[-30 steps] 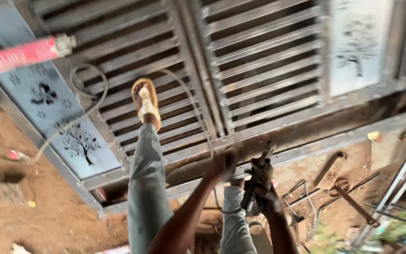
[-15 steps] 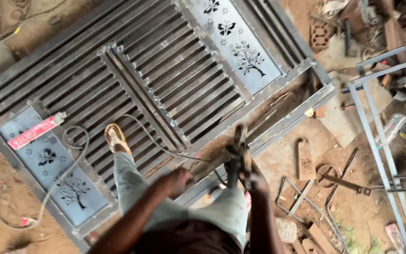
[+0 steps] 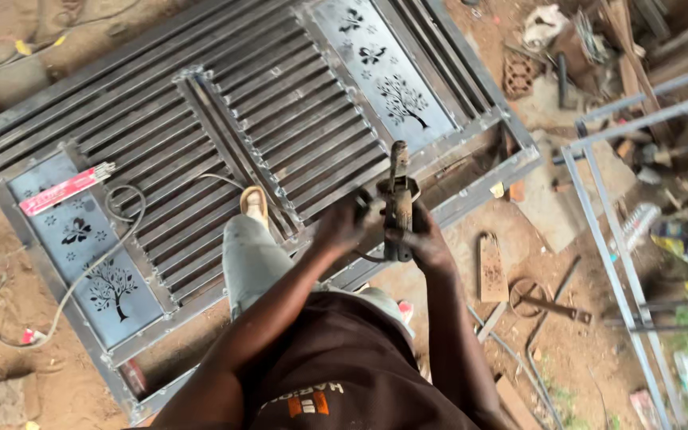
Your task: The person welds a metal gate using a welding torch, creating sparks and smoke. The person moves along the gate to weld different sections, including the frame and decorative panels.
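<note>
Head view is looking down on a person who is gripping an angle grinder (image 3: 397, 199) with both hands: the right hand (image 3: 424, 239) is wrapping closed around its body near the lower end, and the left hand (image 3: 344, 227) is closing on its side just left of that grip. Beyond the grip, under the tool's far end, a grey metal gate (image 3: 280, 103) is lying flat on the dirt. Left of the hands, a sandalled foot (image 3: 254, 205) is resting on the gate's slats. Farther left, a pink packet of welding rods (image 3: 65, 189) is lying on a patterned panel beside a looping cable (image 3: 113, 239).
</note>
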